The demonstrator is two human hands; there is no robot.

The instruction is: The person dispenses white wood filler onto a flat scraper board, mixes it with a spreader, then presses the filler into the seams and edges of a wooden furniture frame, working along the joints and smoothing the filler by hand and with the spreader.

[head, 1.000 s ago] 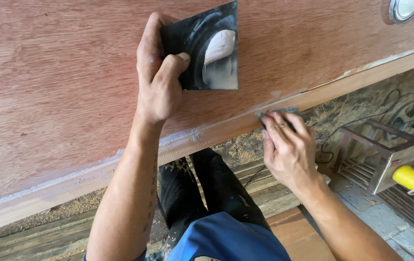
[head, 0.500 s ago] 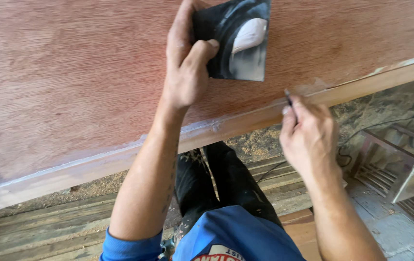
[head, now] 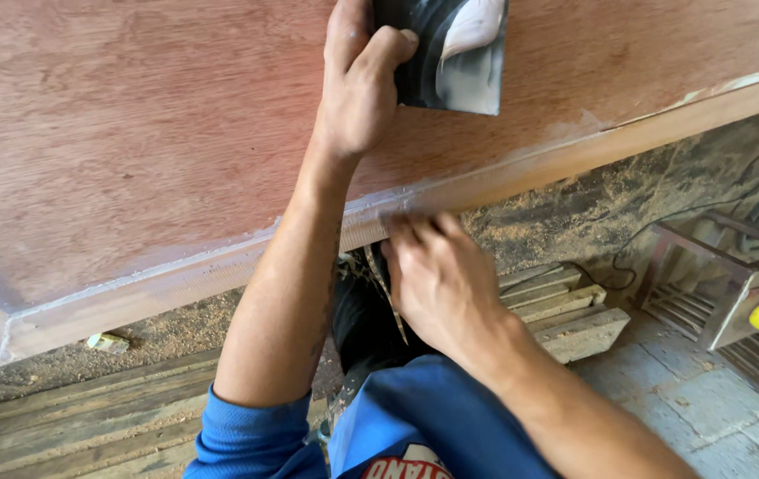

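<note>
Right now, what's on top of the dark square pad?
A smear of pale filler sits on the dark square pad. The left hand grips its left edge, thumb across the face. The pad's top runs out of frame, unseen.

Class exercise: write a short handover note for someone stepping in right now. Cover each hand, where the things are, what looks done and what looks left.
Left hand: holds a dark square board carrying pale filler, flat against the plywood panel.
Right hand: fingers pressed at the panel's front edge; whether it holds a tool is unclear.
Done: pale filler shows along much of the edge seam.
Left: cannot tell how much of the seam remains.
</note>
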